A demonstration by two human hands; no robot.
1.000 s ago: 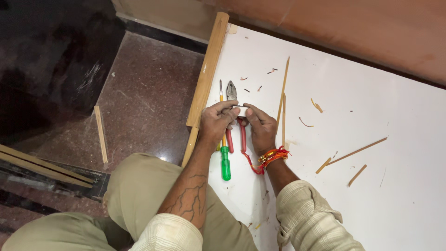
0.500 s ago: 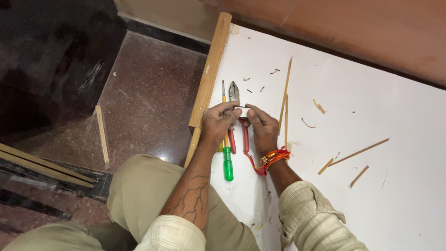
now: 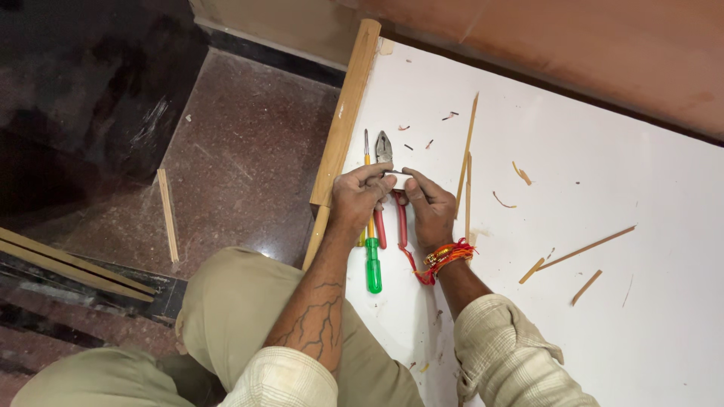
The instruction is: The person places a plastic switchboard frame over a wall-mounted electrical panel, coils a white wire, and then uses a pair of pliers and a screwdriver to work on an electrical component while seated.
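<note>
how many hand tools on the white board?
2. Pliers with red handles and a green-handled screwdriver, side by side, partly under the left hand and right hand. Others may be hidden beneath.

Small dark piece (image 3: 397, 172) between fingers too small to identify; pliers (image 3: 384, 147) handles, screwdriver (image 3: 372, 260) shaft partly hidden under hands.

Lighting was even and pretty bright on the white board (image 3: 618, 316) — soft shadows, mild glare off the polished floor (image 3: 249, 181), dark top-left corner, everything sharp.
</note>
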